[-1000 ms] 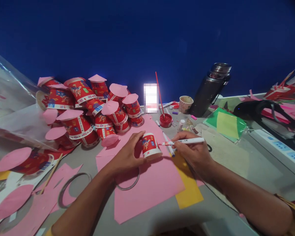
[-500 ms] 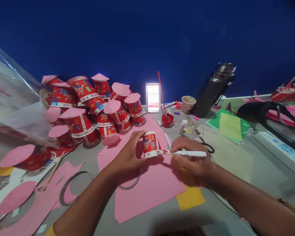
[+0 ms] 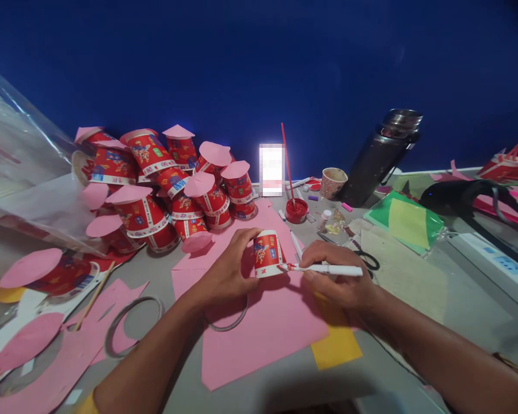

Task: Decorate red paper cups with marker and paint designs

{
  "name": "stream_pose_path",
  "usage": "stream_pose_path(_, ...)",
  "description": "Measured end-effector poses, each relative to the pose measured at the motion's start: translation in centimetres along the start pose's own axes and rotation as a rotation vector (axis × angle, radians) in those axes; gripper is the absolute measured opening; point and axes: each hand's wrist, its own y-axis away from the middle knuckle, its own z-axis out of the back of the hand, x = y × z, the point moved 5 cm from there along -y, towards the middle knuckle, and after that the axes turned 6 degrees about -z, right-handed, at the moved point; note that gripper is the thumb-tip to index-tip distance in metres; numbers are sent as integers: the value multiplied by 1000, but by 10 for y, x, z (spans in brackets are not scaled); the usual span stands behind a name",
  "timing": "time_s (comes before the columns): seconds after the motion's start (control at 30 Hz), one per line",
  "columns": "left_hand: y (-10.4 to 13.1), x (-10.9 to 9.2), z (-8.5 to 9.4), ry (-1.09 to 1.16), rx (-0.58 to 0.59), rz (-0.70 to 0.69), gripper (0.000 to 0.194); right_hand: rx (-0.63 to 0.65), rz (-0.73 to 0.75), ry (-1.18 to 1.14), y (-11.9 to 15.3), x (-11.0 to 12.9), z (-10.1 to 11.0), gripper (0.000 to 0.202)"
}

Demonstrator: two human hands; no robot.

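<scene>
Between the thumb and fingers of my left hand (image 3: 231, 269) is a red and white paper cup (image 3: 267, 253), upside down above pink paper (image 3: 263, 339). My right hand (image 3: 334, 276) grips a white marker (image 3: 336, 269) with a red tip. That tip touches or nearly touches the cup's white lower band, where a small red mark shows at the left. Under my left wrist, a grey ring (image 3: 228, 329) lies on the pink paper. A yellow paper piece (image 3: 337, 348) sticks out below my right hand.
Stacked red cups with pink paper tops (image 3: 144, 215) stand at the left. Behind my hands are a red paint pot (image 3: 296, 211), a patterned cup (image 3: 333, 183) and a tilted black flask (image 3: 377, 158). A power strip (image 3: 496, 270) lies at the right.
The cup has turned slightly, and its printed strip shows more toward the right. The marker stays against the lower band; the view has shifted a little.
</scene>
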Motion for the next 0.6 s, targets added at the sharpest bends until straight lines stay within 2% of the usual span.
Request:
stream_pose_path(0.23,0,0,-1,19,-7,56,88,11,-109,-10,4,-4,0,8)
stream_pose_path(0.4,1,-2,-1,38,-5,46,85,-28,-98,4,3,-3,1,8)
stream_pose_path(0.6,1,0,-2,60,-9,35,85,-16,-76,-13,2,-1,-3,7)
